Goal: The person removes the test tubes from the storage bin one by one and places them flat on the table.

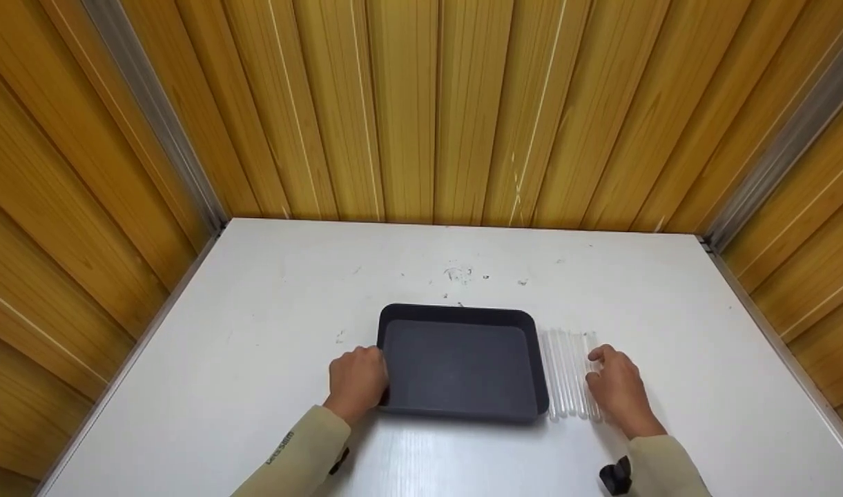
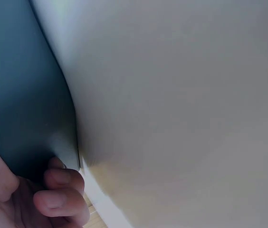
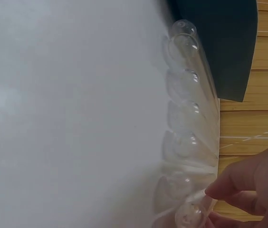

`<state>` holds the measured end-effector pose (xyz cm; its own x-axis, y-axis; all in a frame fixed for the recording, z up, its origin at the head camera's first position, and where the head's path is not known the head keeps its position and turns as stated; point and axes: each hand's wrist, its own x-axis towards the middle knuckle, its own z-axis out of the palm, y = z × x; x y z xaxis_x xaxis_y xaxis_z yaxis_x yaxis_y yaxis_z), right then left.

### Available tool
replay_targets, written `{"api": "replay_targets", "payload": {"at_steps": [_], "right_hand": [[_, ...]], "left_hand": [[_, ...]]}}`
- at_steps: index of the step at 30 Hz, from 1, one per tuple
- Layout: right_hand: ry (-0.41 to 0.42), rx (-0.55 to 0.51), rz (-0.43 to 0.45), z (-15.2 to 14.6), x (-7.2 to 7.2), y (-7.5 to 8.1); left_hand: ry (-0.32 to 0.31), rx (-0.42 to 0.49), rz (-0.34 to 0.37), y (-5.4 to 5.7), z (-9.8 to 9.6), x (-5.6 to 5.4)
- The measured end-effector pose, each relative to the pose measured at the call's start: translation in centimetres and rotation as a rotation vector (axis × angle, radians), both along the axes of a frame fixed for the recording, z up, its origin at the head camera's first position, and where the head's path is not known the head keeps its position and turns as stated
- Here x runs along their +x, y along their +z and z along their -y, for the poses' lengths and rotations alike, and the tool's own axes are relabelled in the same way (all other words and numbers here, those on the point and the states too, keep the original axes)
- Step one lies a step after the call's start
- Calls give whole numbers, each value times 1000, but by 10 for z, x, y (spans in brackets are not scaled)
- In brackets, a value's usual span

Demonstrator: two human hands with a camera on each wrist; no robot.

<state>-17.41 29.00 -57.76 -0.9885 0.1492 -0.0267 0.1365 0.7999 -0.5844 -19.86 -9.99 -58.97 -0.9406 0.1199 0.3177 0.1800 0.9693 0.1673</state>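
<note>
A dark rectangular tray [image 1: 462,316] sits on the white table, with nothing in it. My left hand [image 1: 366,378] grips the tray's left rim; in the left wrist view its curled fingers [image 2: 60,190] lie against the tray wall [image 2: 20,95]. Several clear glass test tubes [image 1: 567,373] lie side by side just right of the tray. My right hand [image 1: 599,364] rests at the row's right edge. In the right wrist view its fingertips [image 3: 241,183] pinch the end of the outermost tube [image 3: 191,216]; the other tubes [image 3: 191,118] lie beside the tray [image 3: 219,38].
The white table [image 1: 255,331] is closed in by wooden panel walls [image 1: 421,103] on the left, back and right. Small dark marks [image 1: 459,275] dot the table behind the tray. A black strap clip [image 1: 616,476] shows on my right sleeve.
</note>
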Motion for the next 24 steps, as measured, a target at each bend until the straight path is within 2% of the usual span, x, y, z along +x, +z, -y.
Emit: {"api": "replay_targets", "payload": {"at_steps": [12,18,24], "right_hand": [[24,-21,-1,-1,0,2],[18,8,-26,2,1,5],[2,30,-78,10,1,13]], "left_hand": [[7,-5,15,0,-2,0],[26,-13,90,4,-1,-2],[49,-3,142,12,2,-1]]}}
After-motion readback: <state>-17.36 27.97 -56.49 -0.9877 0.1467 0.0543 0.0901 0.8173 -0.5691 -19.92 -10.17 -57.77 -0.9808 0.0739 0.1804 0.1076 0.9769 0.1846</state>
